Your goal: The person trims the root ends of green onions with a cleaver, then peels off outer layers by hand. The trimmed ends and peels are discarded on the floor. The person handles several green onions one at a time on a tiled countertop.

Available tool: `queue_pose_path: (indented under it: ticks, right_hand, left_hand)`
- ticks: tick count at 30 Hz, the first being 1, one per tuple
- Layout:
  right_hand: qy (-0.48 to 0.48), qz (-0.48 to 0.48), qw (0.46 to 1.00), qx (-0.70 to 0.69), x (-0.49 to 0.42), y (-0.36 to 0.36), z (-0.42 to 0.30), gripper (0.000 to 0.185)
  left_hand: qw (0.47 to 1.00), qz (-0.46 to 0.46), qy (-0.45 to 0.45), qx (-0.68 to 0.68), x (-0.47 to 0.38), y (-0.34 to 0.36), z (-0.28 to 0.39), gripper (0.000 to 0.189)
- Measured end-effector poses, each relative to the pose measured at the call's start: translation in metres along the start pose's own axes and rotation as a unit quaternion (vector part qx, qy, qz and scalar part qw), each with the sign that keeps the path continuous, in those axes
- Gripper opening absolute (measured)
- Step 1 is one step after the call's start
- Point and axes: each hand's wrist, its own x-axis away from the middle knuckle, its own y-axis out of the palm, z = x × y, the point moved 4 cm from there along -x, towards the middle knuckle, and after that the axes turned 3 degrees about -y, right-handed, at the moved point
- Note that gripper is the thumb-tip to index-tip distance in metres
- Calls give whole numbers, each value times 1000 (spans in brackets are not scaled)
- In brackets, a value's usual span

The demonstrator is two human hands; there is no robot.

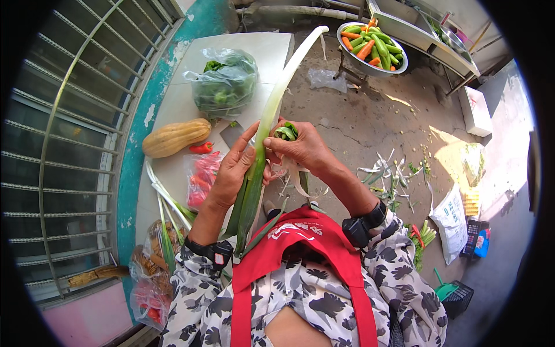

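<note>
A long leek (274, 104) runs upright through the middle of the view, its white end pointing away and its dark green leaves down against the red apron. My left hand (236, 167) is closed around its green part. At the same height, my right hand (299, 145) pinches the leek's side and has a folded bit of green leaf between its fingers. Pale peeled strips hang below my right hand. Partly hidden behind my left hand, a wide metal blade (232, 133) lies on the white tiled counter (173, 102).
Bagged leafy greens (225, 84), a long tan squash (176, 138), bagged red peppers (201, 178) and more leeks (167, 204) lie at left. A metal basin (401, 69) of carrots and green vegetables stands at the back right. Leek trimmings (392, 178) and a white sack (451, 225) are on the ground.
</note>
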Motion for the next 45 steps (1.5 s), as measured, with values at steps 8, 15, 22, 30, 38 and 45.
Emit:
queue_pose_path:
  ticks: [8,15,22,30,38,45]
  right_hand:
    - [-5,29,998,51,0,-4,-1,13]
    - [20,139,987,-83,4,-24,-3,14]
    - [44,141,948,-281,-3,-32,-14,28]
    - [-37,-49,994,90,-2,-12,-9,22]
    - [-5,199,928,-314,-16,-59,-22,22]
    - [9,188,919,-347,-10,-40,-29,27]
  left_hand:
    - [998,13,5,65,2,2,-3,56]
    - [997,-12,9,81,1,1,0,58]
    - [997,-26,-15,78,3,2,-6,56]
    - [993,-22,4,114,2,-2,-13,48]
    - [991,-91,-41,90,22,-19,-17,49]
    - [991,-14,-30,-128,14,-11,-23,52]
